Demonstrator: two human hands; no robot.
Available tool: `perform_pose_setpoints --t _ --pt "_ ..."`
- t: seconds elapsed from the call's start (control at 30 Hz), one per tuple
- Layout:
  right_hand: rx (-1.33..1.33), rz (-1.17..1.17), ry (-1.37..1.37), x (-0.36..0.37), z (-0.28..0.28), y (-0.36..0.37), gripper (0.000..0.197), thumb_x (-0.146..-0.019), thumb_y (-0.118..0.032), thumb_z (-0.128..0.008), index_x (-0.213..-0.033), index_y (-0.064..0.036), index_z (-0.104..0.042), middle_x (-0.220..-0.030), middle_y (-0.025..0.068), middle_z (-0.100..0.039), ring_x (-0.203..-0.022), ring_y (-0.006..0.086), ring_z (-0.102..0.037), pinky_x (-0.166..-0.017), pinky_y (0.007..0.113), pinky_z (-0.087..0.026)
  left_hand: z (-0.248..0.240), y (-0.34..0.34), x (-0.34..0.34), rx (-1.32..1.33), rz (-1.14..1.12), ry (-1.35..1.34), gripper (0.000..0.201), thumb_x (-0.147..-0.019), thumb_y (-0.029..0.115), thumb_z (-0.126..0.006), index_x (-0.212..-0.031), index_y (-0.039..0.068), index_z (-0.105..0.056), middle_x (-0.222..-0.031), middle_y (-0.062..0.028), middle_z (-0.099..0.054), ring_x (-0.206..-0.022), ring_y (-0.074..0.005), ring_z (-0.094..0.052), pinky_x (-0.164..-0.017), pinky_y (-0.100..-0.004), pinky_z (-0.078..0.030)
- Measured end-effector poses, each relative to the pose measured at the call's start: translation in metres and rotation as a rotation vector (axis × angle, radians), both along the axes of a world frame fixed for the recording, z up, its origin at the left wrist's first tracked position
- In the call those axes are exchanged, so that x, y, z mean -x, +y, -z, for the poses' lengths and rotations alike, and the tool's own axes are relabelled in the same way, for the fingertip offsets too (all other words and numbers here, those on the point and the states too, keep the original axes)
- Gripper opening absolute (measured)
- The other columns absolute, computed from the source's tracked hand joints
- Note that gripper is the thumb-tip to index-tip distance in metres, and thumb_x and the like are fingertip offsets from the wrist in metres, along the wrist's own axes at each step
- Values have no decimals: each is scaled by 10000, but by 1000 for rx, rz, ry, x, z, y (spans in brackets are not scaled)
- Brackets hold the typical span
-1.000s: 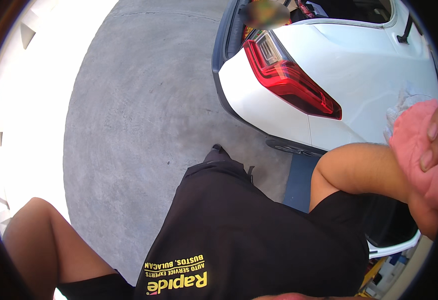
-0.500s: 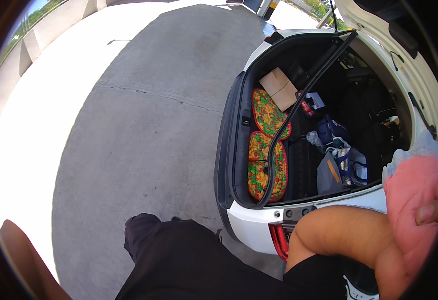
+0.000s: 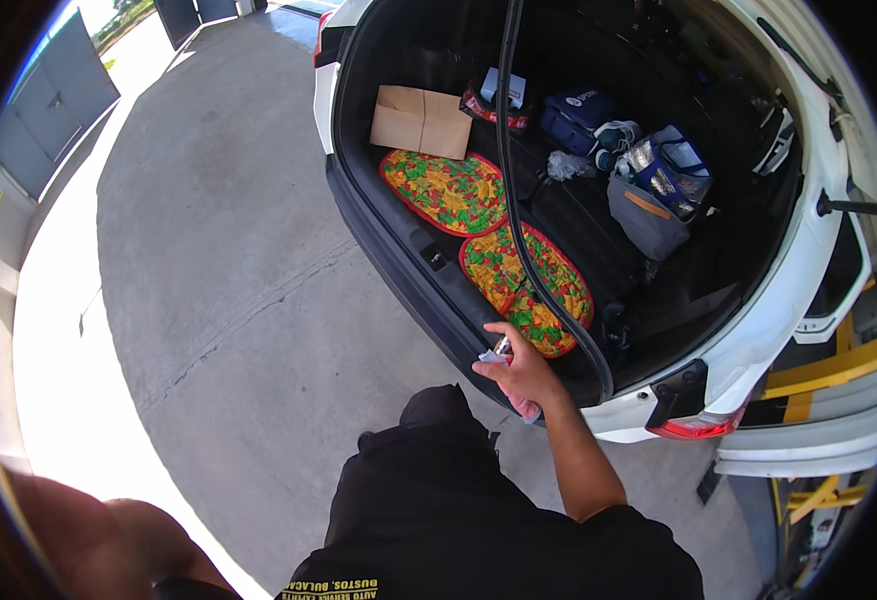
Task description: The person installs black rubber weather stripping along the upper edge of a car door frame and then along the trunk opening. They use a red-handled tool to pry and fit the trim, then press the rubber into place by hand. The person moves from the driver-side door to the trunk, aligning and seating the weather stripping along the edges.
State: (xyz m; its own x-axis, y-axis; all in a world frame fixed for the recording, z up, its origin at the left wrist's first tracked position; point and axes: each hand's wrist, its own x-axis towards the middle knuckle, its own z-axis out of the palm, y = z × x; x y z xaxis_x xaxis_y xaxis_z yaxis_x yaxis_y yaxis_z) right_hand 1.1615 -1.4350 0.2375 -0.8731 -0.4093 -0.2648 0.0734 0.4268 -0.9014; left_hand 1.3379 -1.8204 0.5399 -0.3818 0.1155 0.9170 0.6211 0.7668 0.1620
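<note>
My right hand [image 3: 529,375] is closed on a pink cloth [image 3: 527,408] over the sill of an open car boot. A small shiny piece shows between the thumb and forefinger; I cannot make out what it is. Just beyond the hand lies a rounded, leaf-patterned mat [image 3: 549,290] with red edging, and a similar mat [image 3: 449,190] is farther left. A loose black rubber seal [image 3: 507,130] hangs across the boot opening, its lower end to the right of my hand. My left arm [image 3: 109,540] is at the lower left, blurred, with its hand out of view.
A flat brown cardboard piece [image 3: 421,120] lies in the boot's far left corner. Behind the mats are a red box [image 3: 489,110], a dark blue bag [image 3: 574,115] and a grey bag [image 3: 649,218]. A yellow metal frame [image 3: 824,370] stands beyond the car's right side.
My right hand has moved left from the car's right side to the boot sill, with the pink cloth. My view has turned, bringing the boot nearer the middle.
</note>
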Motion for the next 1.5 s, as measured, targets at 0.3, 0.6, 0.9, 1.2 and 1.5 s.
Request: perform_pose_setpoints --t 0.3,0.6,0.9,1.2,1.5 --pt "-104 273 -674 -64 313 38 548 -810 -363 -917 -1213 -78 -679 -887 93 -722 -753 198 -694 -709 381 -576 416 -91 312 291 -145 -1651 442 -973 386 -748 -1212 19 -692 -1240 -197 -726 -1180 -350 -702 -987 -452 -564" --pt "34 758 -736 -24 325 -28 542 -846 -412 -864 -1156 -11 -674 -941 121 -760 -862 216 -741 -762 383 -586 639 -133 345 205 26 -2404 906 -965 654 -654 -1530 -42 -518 -1464 -264 -625 -1346 -388 -616 -1120 -503 -496" --pt "-203 619 -688 26 323 -138 580 -966 -533 -710 -1296 -56 -712 -1323 171 -691 -1209 366 -678 -1032 404 -540 560 -77 524 1131 321 -2368 742 -989 624 -599 -1474 61 -608 -1426 -193 -663 -1218 -394 -696 -840 -521 -666" --pt "27 1184 -888 25 258 -197 625 -988 -528 -635 -1374 -37 -653 -1289 230 -712 -1175 348 -713 -1006 427 -559 540 44 581 1885 926 -1499 532 -962 502 -698 -1197 29 -765 -1263 -213 -745 -1175 -420 -708 -983 -498 -566" --pt "-345 894 -611 -106 348 -197 498 -922 -347 -723 -1336 -70 -700 -1246 218 -705 -1224 345 -662 -1063 453 -553 491 310 450 -150 1263 -2835 448 -1014 190 -755 -1399 37 -587 -1406 -147 -664 -1290 -284 -675 -1018 -415 -585"
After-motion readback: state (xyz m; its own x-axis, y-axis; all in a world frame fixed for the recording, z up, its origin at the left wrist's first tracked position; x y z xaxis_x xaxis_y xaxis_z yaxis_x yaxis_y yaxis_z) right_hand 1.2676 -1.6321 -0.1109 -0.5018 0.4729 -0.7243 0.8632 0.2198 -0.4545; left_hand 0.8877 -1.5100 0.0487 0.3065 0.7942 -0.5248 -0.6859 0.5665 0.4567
